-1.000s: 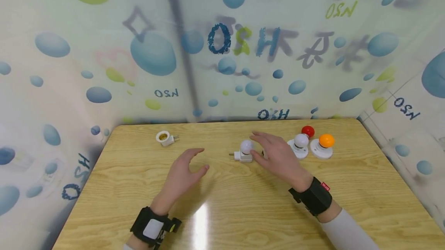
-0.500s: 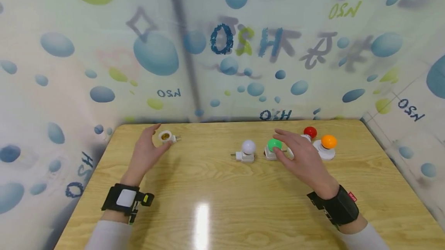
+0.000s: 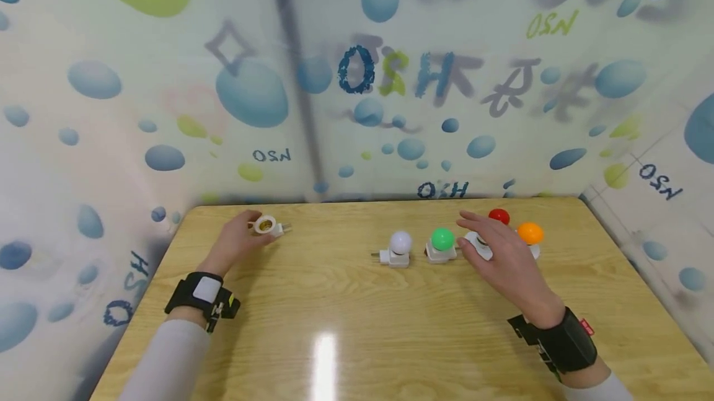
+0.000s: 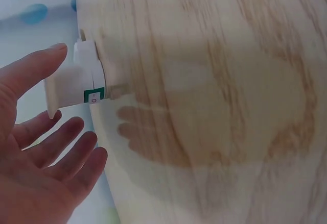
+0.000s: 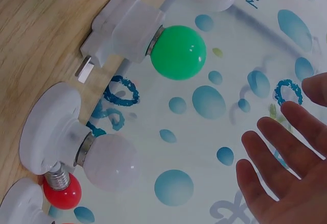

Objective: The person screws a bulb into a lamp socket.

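At the far left of the table, my left hand [image 3: 231, 243] reaches round an empty white plug-in lamp socket [image 3: 277, 230] with two metal prongs. In the left wrist view, thumb and fingers stand spread on either side of this socket [image 4: 89, 76]; I cannot tell whether they touch it. My right hand [image 3: 513, 271] hovers, fingers apart, over a white round-base lamp holder [image 3: 478, 247] and holds nothing. In the right wrist view, that holder carries a white bulb [image 5: 110, 163]. Left of the right hand, a green bulb [image 3: 443, 239] sits in a plug-in socket.
Another plug-in socket bears a white bulb [image 3: 400, 242]. A loose red bulb [image 3: 499, 215], its screw base showing, lies behind the round holders. An orange bulb [image 3: 530, 233] sits in another round holder at right. A patterned curtain [image 3: 346, 134] hangs along the table's back edge.
My left hand has moved left and away from me to the empty socket. The right hand has shifted right, from beside the white plug-in bulb past the green bulb, which has come into view.
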